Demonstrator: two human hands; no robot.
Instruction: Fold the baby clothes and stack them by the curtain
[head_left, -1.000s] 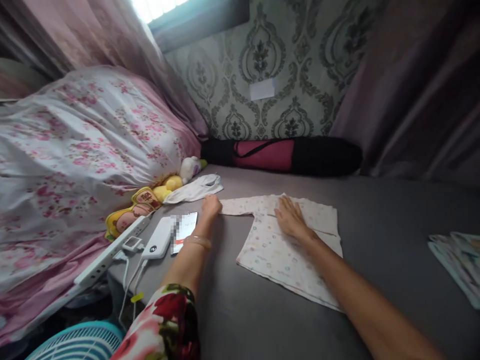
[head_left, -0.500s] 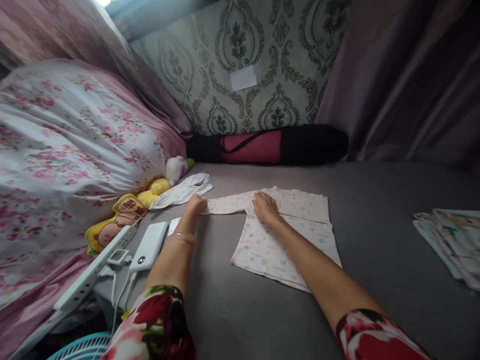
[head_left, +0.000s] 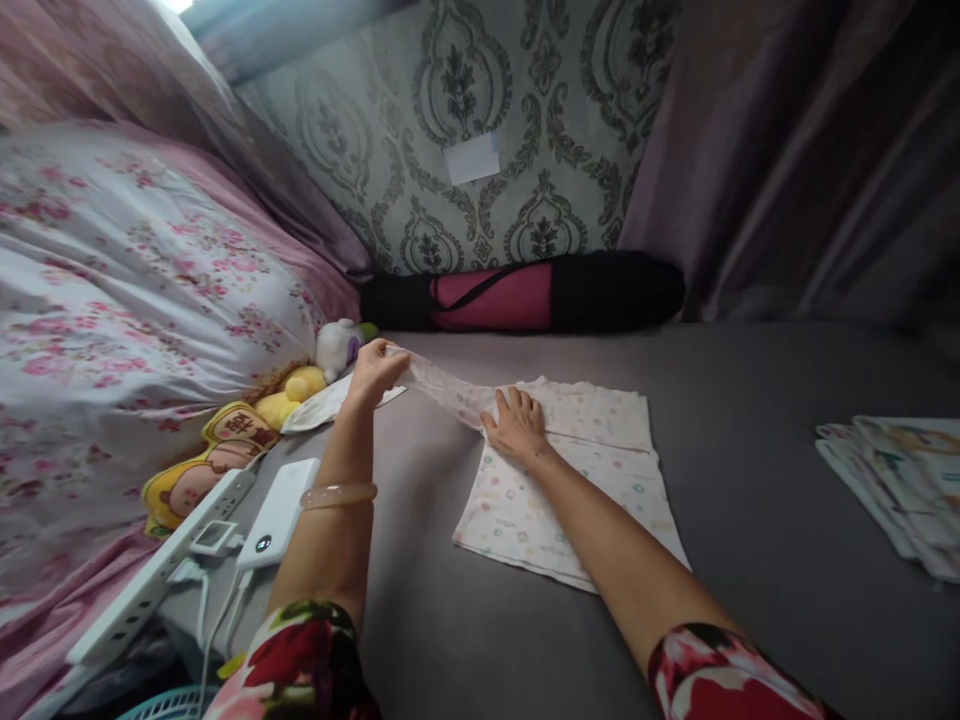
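Observation:
A small white shirt [head_left: 555, 510] with a pastel print lies on the grey sheet, its body spread flat. My left hand [head_left: 377, 372] is closed on the end of the shirt's left sleeve and holds it raised, the sleeve slanting down to the shoulder. At that shoulder my right hand [head_left: 516, 424] rests flat, fingers spread, pressing on the cloth. Behind my left hand lies another white piece of cloth [head_left: 319, 406], partly hidden by it.
A stack of folded clothes [head_left: 900, 480] lies at the right. On the left are a power strip [head_left: 161, 570] with cables, a white power bank [head_left: 281, 510] and plush toys [head_left: 337, 347]. A long black and pink bag [head_left: 495, 297] lies along the wall.
My left hand has lifted the sleeve end off the sheet and moved it up and slightly left. My right hand stays at the shoulder. The view has shifted a little.

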